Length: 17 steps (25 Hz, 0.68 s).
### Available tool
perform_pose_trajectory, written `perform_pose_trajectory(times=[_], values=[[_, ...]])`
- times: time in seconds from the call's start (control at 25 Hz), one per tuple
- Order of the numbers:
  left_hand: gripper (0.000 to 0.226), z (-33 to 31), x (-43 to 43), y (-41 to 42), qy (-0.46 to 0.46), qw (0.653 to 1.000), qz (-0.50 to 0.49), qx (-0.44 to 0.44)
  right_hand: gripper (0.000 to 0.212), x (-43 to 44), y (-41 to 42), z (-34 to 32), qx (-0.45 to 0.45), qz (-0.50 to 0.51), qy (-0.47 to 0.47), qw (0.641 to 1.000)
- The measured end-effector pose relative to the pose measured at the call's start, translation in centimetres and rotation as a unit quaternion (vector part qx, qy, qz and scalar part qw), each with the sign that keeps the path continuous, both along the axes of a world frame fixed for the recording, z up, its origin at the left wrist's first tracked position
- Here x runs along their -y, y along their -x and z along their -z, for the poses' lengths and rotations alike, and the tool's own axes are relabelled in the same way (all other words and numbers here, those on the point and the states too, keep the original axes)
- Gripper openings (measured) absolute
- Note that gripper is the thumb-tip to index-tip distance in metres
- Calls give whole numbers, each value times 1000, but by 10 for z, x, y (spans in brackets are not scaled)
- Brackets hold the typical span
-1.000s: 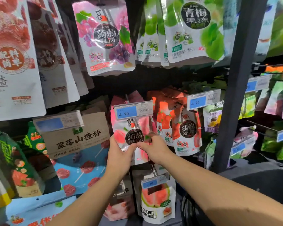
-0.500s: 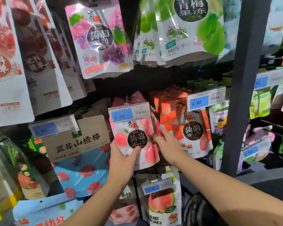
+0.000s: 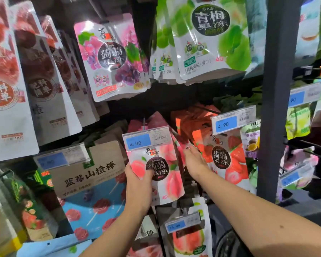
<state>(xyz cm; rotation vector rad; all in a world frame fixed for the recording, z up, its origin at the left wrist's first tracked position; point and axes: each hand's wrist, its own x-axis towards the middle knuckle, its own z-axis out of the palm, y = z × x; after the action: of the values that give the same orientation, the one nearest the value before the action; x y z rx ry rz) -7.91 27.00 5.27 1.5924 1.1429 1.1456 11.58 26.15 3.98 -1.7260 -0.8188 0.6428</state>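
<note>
**At the snack rack, one peach pouch steadied on its peg**

On the middle row of hanging snacks, the peach pouch (image 3: pixel 171 182) sits at the front of its peg (image 3: pixel 144 121), just under a price tag (image 3: pixel 146 141). The left hand (image 3: pixel 139 190) grips its lower left edge, thumb across the printed front and fingers behind. This looks meant to keep the pouch from swinging and to tip it forward.

The right hand (image 3: pixel 195 162) reaches fairly straight-fingered into the gap between this row and the strawberry pouch (image 3: pixel 228 160) beside it. Its tips lie against the edges of the pouches behind. Whether they pinch one I cannot tell. It appears to be parting or squaring the stack.

By count there are two hands at work and one peach pouch in hand, with more behind it, too overlapped to number. Two tags read 4.90, this one and the second tag (image 3: pixel 232 123). One grape pouch (image 3: pixel 111 58) faces out above, beside at least three green pouches (image 3: pixel 209 38).
</note>
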Motion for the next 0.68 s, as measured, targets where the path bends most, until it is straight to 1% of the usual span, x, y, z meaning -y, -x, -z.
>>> perform_pose_trajectory(times=[0.08, 0.16, 0.28, 0.32, 0.4, 0.44, 0.48, 0.56, 0.68], values=[[35, -4, -6, -2, 7, 999, -15, 34, 56, -12, 2, -2, 7, -7, -22, 1000], [34, -12, -10, -5, 23, 997, -26, 70, 55, -24, 6, -6, 2, -10, -39, 999], [47, -18, -18, -10, 24, 993, -45, 106, 56, -37, 10, -10, -13, -9, -57, 998], [46, -19, -21, -9, 28, 993, -45, 110, 57, -42, 10, -10, -12, -8, -59, 998], [33, -25, -23, -10, 39, 993, -33, 105, 59, -48, 7, -6, 3, -9, -55, 998], [30, -27, -24, -10, 41, 994, -31, 101, 58, -50, 6, -5, 13, -11, -55, 998], [31, -28, -25, -10, 46, 994, -26, 97, 57, -52, 4, -2, 19, -11, -58, 998], [42, -24, -35, -9, 64, 994, -5, 86, 56, -56, 0, 5, 23, -5, -67, 997], [54, -22, -44, -3, 95, 992, 1, 81, 54, -55, 1, 9, 25, 18, -49, 998]])
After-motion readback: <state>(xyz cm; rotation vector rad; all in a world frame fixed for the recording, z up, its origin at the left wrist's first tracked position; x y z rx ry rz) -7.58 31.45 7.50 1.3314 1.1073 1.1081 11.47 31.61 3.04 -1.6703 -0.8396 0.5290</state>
